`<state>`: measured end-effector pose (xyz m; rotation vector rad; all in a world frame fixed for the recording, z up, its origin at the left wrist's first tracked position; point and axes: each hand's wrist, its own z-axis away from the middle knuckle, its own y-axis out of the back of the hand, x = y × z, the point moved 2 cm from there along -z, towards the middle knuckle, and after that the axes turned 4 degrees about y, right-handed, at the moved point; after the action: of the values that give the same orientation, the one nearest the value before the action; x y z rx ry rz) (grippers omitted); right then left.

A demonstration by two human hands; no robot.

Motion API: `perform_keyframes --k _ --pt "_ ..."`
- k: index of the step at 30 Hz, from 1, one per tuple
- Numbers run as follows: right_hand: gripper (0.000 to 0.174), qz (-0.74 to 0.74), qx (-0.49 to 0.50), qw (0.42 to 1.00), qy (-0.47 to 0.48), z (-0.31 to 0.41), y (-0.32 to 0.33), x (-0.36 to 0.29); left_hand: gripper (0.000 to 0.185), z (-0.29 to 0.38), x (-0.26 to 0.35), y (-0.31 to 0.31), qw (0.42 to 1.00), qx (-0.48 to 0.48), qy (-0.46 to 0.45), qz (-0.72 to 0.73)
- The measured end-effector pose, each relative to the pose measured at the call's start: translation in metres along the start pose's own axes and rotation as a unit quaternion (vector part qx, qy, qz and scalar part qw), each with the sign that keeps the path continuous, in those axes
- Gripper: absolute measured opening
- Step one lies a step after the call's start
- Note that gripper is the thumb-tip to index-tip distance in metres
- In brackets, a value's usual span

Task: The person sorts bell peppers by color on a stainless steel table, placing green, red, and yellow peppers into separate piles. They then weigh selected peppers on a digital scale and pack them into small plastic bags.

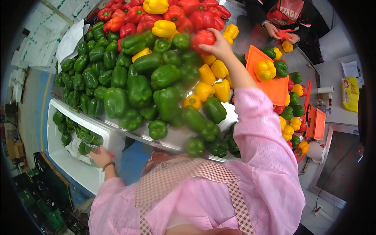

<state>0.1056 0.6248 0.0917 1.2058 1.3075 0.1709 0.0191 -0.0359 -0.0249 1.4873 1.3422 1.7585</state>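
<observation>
My right hand (221, 46) reaches to the far side of the metal table and has its fingers around a red bell pepper (204, 39). Yellow bell peppers (207, 74) lie just below that wrist, beside a large heap of green bell peppers (138, 91). At lower left, my left hand (101, 159) grips red-handled scissors (93, 147) over a white foam box (79, 173). Their blades point toward green peppers (83, 136) inside the box. The grip on the handles is partly hidden by my fingers.
Red peppers (147, 22) are heaped at the back. On the right, an orange tray (273, 89) carries a yellow pepper, with mixed peppers (289, 129) packed beyond it. A co-worker's hands (283, 34) hold something red. An orange scale-like device (315, 122) stands further right.
</observation>
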Motion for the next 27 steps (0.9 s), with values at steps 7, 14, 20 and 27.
perform_keyframes --k 7,14,20,27 --pt "0.077 -0.188 0.343 0.920 -0.009 0.195 0.156 0.038 0.038 -0.001 0.008 0.002 0.999 -0.017 0.029 -0.030" --pt "0.083 -0.043 0.342 0.931 -0.124 0.221 0.164 0.147 0.045 -0.011 0.000 -0.004 1.000 -0.020 0.013 -0.006" --pt "0.065 -0.154 0.402 0.901 -0.060 0.288 0.194 0.138 0.050 -0.005 0.006 0.000 0.999 -0.014 0.034 -0.027" --pt "0.035 -0.203 0.440 0.841 -0.242 0.414 0.176 0.141 0.054 0.001 0.015 0.005 0.998 -0.012 0.050 -0.039"
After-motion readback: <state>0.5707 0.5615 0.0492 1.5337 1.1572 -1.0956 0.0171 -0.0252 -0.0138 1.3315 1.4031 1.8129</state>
